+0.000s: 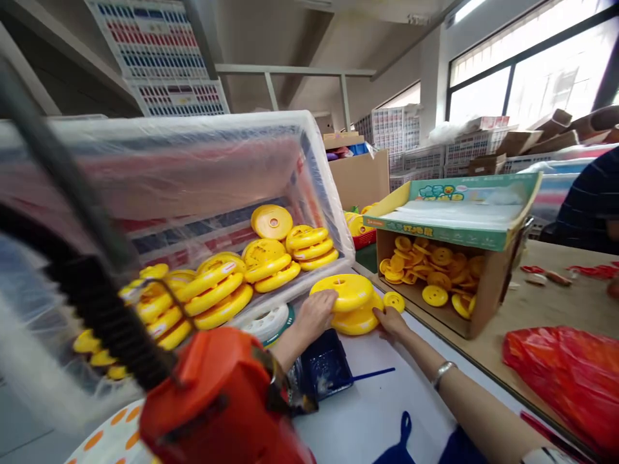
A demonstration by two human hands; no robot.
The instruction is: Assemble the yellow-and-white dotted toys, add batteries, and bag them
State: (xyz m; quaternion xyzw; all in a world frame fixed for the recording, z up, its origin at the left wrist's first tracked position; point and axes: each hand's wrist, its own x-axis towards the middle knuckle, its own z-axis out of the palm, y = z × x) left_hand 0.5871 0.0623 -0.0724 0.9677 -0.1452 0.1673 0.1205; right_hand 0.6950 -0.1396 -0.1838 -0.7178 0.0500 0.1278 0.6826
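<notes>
In front of me two glossy yellow plastic discs lie one on the other. My left hand [316, 314] grips the left edge of the upper yellow disc [344, 290], which has a small hole in its middle. At the right edge of the lower yellow disc [356, 322], my right hand [391, 322] has its fingers bent against the rim; their undersides are hidden. Just beyond those fingertips is a small yellow round cap [394, 301]. A dark blue tray [326, 364] with a thin blue stick [372, 374] sits below my left hand.
A plastic-lined crate [331, 212] on its side holds several yellow discs [273, 261]. An open carton [476, 316] contains small yellow caps. An orange-red machine [217, 399] blocks the lower left. A red plastic bag [561, 374] lies right; a person [590, 200] is at far right.
</notes>
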